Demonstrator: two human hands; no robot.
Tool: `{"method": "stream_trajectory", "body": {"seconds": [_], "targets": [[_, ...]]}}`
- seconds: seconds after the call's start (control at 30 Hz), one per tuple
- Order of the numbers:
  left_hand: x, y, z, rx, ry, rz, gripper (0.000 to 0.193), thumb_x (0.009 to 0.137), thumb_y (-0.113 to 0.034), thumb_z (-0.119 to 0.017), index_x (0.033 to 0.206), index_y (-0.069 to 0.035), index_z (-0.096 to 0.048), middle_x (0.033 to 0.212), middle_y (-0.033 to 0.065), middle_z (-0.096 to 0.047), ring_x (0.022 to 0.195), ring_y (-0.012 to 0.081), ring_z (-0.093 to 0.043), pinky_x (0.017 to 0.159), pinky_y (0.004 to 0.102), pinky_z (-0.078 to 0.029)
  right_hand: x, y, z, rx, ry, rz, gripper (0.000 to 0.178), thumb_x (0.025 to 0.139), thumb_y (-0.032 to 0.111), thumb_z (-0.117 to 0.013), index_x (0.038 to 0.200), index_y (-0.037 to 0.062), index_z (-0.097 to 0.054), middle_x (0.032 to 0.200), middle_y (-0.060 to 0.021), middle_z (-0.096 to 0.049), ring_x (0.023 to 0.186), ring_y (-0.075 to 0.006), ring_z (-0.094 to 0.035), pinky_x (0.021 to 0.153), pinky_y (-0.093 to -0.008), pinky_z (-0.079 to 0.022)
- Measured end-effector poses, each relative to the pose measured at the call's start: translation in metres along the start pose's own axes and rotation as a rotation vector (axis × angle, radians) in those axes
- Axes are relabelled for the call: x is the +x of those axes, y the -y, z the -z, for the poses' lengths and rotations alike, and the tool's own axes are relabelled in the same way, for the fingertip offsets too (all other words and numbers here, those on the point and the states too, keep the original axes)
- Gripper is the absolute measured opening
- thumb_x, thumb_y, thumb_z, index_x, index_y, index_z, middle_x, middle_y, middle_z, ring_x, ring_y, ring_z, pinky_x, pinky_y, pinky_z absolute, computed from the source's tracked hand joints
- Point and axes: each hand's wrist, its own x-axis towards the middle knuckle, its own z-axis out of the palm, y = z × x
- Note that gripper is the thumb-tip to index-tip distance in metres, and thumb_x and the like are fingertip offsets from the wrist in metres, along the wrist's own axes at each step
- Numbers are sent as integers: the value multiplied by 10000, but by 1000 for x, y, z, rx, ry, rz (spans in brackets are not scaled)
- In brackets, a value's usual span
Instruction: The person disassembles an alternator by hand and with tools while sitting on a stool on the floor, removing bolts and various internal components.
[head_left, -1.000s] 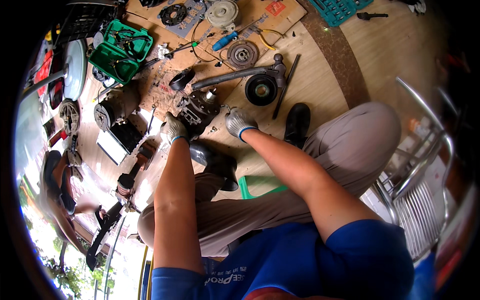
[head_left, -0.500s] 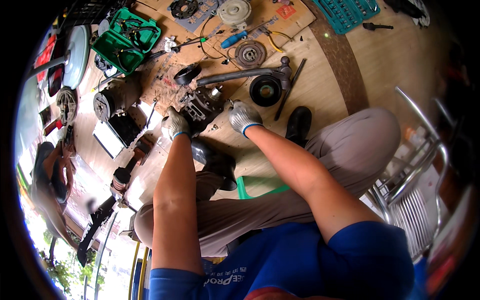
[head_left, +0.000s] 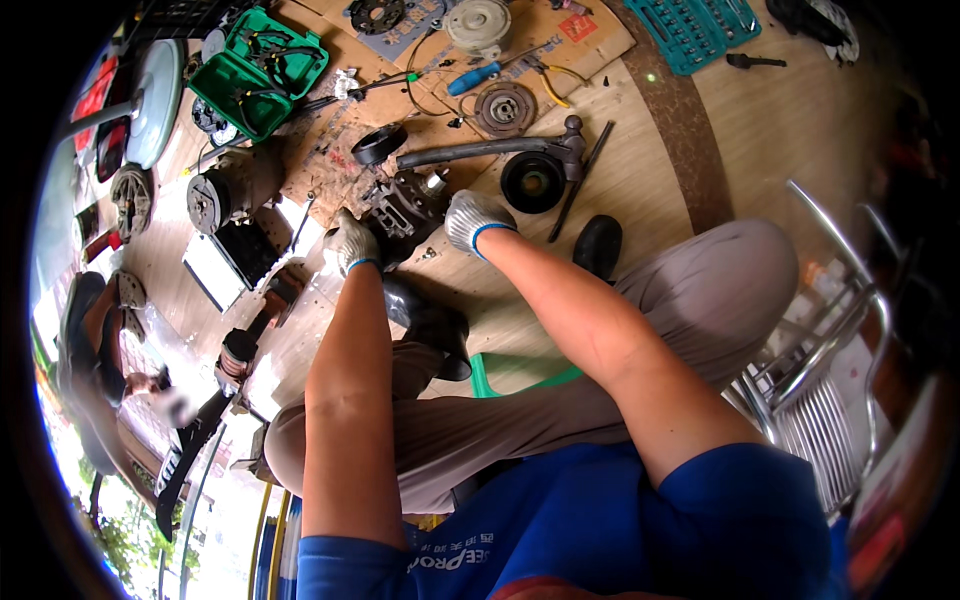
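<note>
Two gloved hands are working on a small dark engine part on a cardboard-covered floor.

The left hand (head_left: 352,243) is pressing against the near left side of the engine part (head_left: 410,203), fingers curled onto it, while the right hand (head_left: 474,219) is closing over its right side; both are gripping it. The part is sitting between the hands, just ahead of the person's knees, its long axis seeming to run from lower left toward upper right, though the hands are hiding much of it. A long metal bar (head_left: 490,150) is lying just beyond, running left to right, beside a black pulley (head_left: 532,181). A green toolbox (head_left: 258,70) is sitting open, well apart at upper left.
</note>
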Motion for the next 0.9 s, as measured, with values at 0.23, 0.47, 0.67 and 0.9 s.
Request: {"method": "stream_trajectory", "body": {"seconds": [0.23,0.47,0.67,0.9], "targets": [[9,7,-7,0,-8,36,711,860,-566,-511,936,115,-703,911,301,-697,888,383,-689,803,471,-506,13,-34,-19,-68,-85,216,323,922,224,-530,1112,24,-697,1153,-236,-671,1068,-420,-650,928,-489,-515],[9,7,-8,95,-10,-84,724,888,-575,-499,934,118,-703,918,283,-707,875,385,-688,800,473,-507,20,-60,-40,234,-198,207,314,959,318,-490,1039,57,-647,1014,-261,-672,981,-459,-630,831,-520,-504],[17,10,-13,47,3,5,698,920,-561,-494,941,105,-702,944,274,-708,901,384,-681,805,469,-510,25,-58,-45,-86,-323,175,285,954,290,-473,1030,76,-646,951,-200,-710,867,-383,-698,722,-514,-549],[55,17,-11,-141,296,-7,674,903,-517,-517,1103,113,-647,1076,320,-669,956,417,-667,862,461,-493,55,-72,-68,-366,-569,464,241,922,241,-482,957,82,-660,905,-156,-721,788,-318,-713,636,-474,-551]]}}
